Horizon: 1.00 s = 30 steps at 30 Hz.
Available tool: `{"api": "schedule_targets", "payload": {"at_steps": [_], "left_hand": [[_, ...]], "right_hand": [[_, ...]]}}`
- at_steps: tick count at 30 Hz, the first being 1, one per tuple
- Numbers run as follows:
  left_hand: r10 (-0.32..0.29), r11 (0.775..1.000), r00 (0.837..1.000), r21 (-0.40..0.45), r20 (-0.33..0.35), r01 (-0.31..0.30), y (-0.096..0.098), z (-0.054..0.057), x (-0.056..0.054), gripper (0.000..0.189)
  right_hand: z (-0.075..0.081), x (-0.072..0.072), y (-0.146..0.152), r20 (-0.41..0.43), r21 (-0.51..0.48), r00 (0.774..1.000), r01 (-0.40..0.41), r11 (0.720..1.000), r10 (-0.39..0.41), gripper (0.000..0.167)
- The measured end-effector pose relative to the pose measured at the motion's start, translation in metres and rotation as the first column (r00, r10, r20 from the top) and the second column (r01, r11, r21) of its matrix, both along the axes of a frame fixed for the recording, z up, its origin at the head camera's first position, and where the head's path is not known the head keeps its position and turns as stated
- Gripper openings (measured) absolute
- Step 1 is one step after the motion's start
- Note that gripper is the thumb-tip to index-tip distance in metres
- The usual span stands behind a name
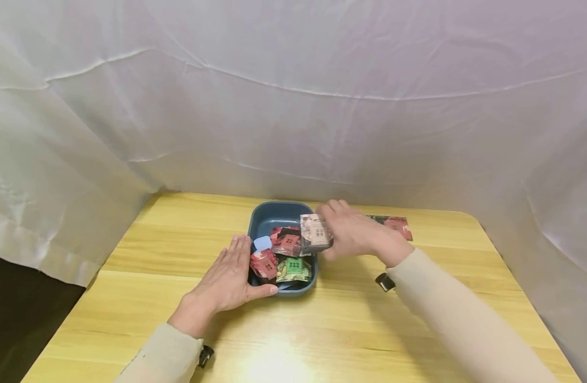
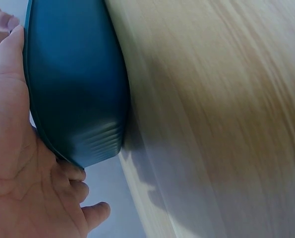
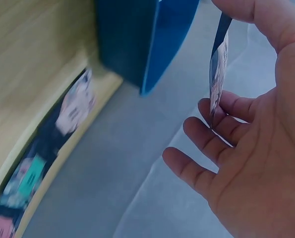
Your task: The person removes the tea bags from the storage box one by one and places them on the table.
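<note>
A blue plastic bin (image 1: 283, 206) holds several small printed sachets, among them a red one (image 1: 264, 264) and a green-labelled one (image 1: 293, 268). My left hand (image 1: 231, 279) rests against the bin's left side with fingers extended and the thumb along its near rim; the left wrist view shows the palm (image 2: 23, 173) beside the bin's outer wall (image 2: 78, 89). Over the bin's right side, my right hand (image 1: 350, 229) pinches a pink-labelled sachet (image 1: 316, 233). That sachet (image 3: 219, 74) appears edge-on in the right wrist view, between thumb and fingers.
More sachets (image 1: 396, 226) lie near the table's back edge, right of the bin and partly behind the right hand. The right wrist view shows a green-labelled one (image 3: 30, 176) in that row. A pale cloth (image 1: 293, 133) hangs behind the wooden table (image 1: 168, 250).
</note>
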<state>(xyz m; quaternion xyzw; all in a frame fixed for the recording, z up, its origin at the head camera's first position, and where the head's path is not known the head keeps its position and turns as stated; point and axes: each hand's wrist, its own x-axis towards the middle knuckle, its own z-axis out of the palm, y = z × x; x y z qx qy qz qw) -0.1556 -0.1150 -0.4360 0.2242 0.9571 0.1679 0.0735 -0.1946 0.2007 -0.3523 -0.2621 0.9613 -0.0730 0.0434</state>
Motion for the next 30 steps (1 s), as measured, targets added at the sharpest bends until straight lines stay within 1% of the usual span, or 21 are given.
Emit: {"api": "schedule_targets", "payload": {"at_steps": [3,7,10,12,15,19,23,26,28,30], "left_hand": [[0.002,1.0,1.0,-0.003,0.009,-0.001,-0.001,0.0,0.0,0.137],[0.005,1.0,1.0,-0.001,0.013,-0.005,-0.004,0.0,-0.002,0.136],[0.005,1.0,1.0,0.003,0.012,-0.005,-0.006,-0.001,-0.003,0.135],[0.007,1.0,1.0,0.005,0.013,-0.007,-0.008,0.0,-0.002,0.135],[0.011,1.0,1.0,-0.001,0.008,-0.011,-0.011,0.0,-0.002,0.136],[0.016,1.0,1.0,-0.005,0.007,-0.016,-0.014,0.0,-0.001,0.135],[0.014,1.0,1.0,-0.001,0.002,-0.014,-0.014,0.0,-0.001,0.134],[0.013,1.0,1.0,-0.003,-0.003,-0.013,-0.014,0.0,-0.001,0.135],[0.011,1.0,1.0,-0.007,-0.004,-0.011,-0.014,0.0,-0.001,0.136],[0.01,1.0,1.0,-0.013,-0.002,-0.01,-0.014,0.0,-0.001,0.137]], "right_hand": [[-0.001,0.001,0.02,-0.01,-0.031,0.999,0.03,0.999,-0.03,0.1],[-0.002,0.003,0.05,-0.019,-0.039,0.997,0.072,0.997,-0.073,0.101],[-0.004,0.002,0.076,-0.04,-0.013,0.994,0.102,0.995,-0.102,0.096],[-0.006,0.0,0.094,-0.051,0.017,0.992,0.119,0.993,-0.118,0.092],[-0.01,-0.005,0.122,-0.046,0.067,0.987,0.158,0.985,-0.155,0.088],[-0.016,-0.012,0.159,-0.014,0.148,0.976,0.215,0.965,-0.216,0.087],[-0.022,-0.016,0.191,0.012,0.237,0.96,0.269,0.933,-0.28,0.092],[-0.026,-0.019,0.208,0.021,0.282,0.95,0.293,0.914,-0.311,0.095],[-0.031,-0.022,0.217,0.021,0.297,0.945,0.305,0.905,-0.325,0.094],[-0.037,-0.025,0.224,0.02,0.305,0.941,0.316,0.898,-0.338,0.098]]}}
